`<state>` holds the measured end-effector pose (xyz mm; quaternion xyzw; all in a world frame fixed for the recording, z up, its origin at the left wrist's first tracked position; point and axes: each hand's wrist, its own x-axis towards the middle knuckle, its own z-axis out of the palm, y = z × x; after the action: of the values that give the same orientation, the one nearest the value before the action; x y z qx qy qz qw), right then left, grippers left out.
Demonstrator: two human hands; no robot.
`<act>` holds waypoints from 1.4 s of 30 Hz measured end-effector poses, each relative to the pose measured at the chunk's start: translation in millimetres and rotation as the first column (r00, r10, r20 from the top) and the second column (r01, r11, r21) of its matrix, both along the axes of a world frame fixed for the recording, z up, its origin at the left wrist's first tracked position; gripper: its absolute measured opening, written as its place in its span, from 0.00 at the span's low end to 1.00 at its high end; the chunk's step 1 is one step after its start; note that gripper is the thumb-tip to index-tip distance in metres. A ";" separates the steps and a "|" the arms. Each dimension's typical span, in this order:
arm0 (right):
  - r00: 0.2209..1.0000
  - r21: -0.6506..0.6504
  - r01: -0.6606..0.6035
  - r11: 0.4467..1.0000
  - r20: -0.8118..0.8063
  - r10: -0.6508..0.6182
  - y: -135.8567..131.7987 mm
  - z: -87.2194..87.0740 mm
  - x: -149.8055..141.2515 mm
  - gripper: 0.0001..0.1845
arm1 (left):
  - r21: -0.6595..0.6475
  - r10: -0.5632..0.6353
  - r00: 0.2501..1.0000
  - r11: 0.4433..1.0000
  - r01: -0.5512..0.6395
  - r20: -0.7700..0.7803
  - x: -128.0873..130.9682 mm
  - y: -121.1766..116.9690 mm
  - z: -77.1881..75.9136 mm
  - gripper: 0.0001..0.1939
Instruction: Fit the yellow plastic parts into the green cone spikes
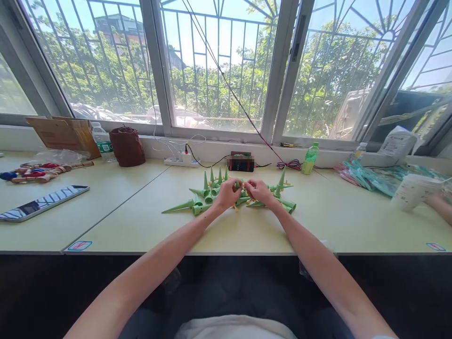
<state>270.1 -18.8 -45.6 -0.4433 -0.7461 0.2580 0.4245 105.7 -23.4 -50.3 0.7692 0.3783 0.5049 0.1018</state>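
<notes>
My left hand (229, 193) and my right hand (260, 191) meet above a spread of green plastic cones, both with fingers pinched. Between the fingertips is a small piece, partly green and yellowish, mostly hidden and too small to name. Around my hands lie several hollow green cones, some upright like the tall cone (281, 181) at right, others on their sides like the long cone (178, 207) at left. Small yellow bits show among them, including a yellow piece (236, 207) just below my hands.
At the back stand a power strip (181, 162), a dark phone-like device (241, 164) and a green bottle (310, 158). A phone (44, 202) and a brown bag (127, 147) are at left. A white cup (409, 192) stands by another person's hand (441, 205) at right.
</notes>
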 end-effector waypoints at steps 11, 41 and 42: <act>0.997 0.109 0.063 0.992 -0.057 -0.057 -2.8 2.8 -1.2 0.14 | 0.032 -0.049 0.999 0.998 0.049 0.013 -1.3 -3.0 2.5 0.05; 0.988 0.228 0.102 0.968 0.091 -0.126 -9.6 8.4 1.5 0.18 | -0.016 -0.116 0.990 0.993 0.117 0.086 -2.6 -6.0 4.9 0.08; 0.988 0.227 0.102 0.968 0.094 -0.126 -9.8 8.6 1.4 0.19 | -0.015 -0.113 0.990 0.993 0.115 0.083 -2.6 -5.9 4.8 0.08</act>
<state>271.5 -28.6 -37.0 -0.4486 -0.7653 0.1241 0.4446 103.1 -29.3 -45.6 0.7670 0.3343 0.5257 0.1536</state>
